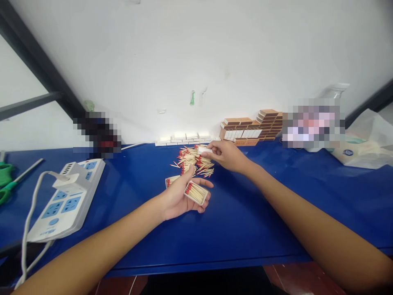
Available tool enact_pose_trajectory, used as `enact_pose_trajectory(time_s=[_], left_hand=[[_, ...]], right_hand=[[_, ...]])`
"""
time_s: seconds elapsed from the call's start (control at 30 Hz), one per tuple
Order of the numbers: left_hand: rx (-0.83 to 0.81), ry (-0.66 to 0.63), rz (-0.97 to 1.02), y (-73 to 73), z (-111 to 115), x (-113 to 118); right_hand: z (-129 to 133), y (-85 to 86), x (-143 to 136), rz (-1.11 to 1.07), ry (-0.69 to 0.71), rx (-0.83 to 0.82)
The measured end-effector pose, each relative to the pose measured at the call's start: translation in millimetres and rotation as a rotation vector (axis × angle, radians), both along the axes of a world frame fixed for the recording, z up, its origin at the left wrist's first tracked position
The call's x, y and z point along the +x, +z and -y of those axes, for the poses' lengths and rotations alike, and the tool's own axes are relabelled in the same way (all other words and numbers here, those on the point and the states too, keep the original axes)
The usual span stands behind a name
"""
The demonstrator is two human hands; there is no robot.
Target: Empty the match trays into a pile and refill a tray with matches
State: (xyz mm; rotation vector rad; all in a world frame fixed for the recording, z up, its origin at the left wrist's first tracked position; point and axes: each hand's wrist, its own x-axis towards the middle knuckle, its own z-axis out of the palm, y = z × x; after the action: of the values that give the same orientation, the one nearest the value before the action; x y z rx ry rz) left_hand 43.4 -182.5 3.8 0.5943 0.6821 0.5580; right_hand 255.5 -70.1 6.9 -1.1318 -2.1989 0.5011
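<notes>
On the fingers of my left hand point(179, 198) rests a small matchbox tray point(195, 193) filled with red-tipped matches, its open side up. My right hand point(225, 155) pinches a white matchbox tray point(205, 151) between thumb and fingers, above the far right of a loose heap of matches point(188, 159). I cannot see inside that tray. Partly behind my left hand, another tray with matches point(172, 181) lies on the blue table point(233, 229).
Against the wall stand a row of white trays point(184, 138) and a stack of brown matchboxes point(267, 127). A white power strip point(69, 200) with a cable lies left, beside green-handled scissors point(9, 182). A plastic bag point(362, 143) sits at the far right.
</notes>
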Motion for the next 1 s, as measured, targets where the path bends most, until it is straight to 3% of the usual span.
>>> enact_pose_trajectory(time_s=[0.13,0.23,0.33,0.43,0.57,0.63,0.7,0.77,0.8,0.83,0.87,0.93,1.0], left_hand=[[0.005,0.024,-0.014,1.9,-1,-1],[0.011,0.035,-0.01,3.3,-2,-1],[0.012,0.05,-0.012,4.2,-2,-1],[0.028,0.057,-0.025,5.2,-1,-1],[0.062,0.084,-0.043,7.3,0,0],[0.106,0.118,-0.05,8.1,0,0],[0.181,0.156,-0.059,8.4,0,0],[0.264,0.193,-0.082,8.3,0,1],[0.299,0.211,-0.1,8.4,0,1],[0.331,0.232,-0.124,8.8,0,1],[0.362,0.264,-0.152,9.6,0,1],[0.43,0.347,-0.206,12.7,0,2],[0.502,0.434,-0.252,17.2,0,1]], right_hand=[[5,5.6,-2,-0.081,-0.017,-0.073],[8,11.8,1,-0.193,-0.012,-0.428],[8,17.6,12,-0.143,0.088,-0.81],[4,21.2,30,-0.006,0.078,-0.948],[-4,26.0,56,0.233,-0.027,-0.889],[-5,29.9,62,0.375,-0.039,-0.785],[-3,34.5,60,0.416,-0.126,-0.535],[5,39.1,48,0.317,-0.218,-0.248],[11,41.0,40,0.241,-0.207,-0.183],[17,42.6,31,0.168,-0.116,-0.234],[25,43.6,22,0.113,0.033,-0.393],[39,43.4,7,0.128,0.354,-0.856],[48,39.5,-4,0.123,0.596,-1.19]])
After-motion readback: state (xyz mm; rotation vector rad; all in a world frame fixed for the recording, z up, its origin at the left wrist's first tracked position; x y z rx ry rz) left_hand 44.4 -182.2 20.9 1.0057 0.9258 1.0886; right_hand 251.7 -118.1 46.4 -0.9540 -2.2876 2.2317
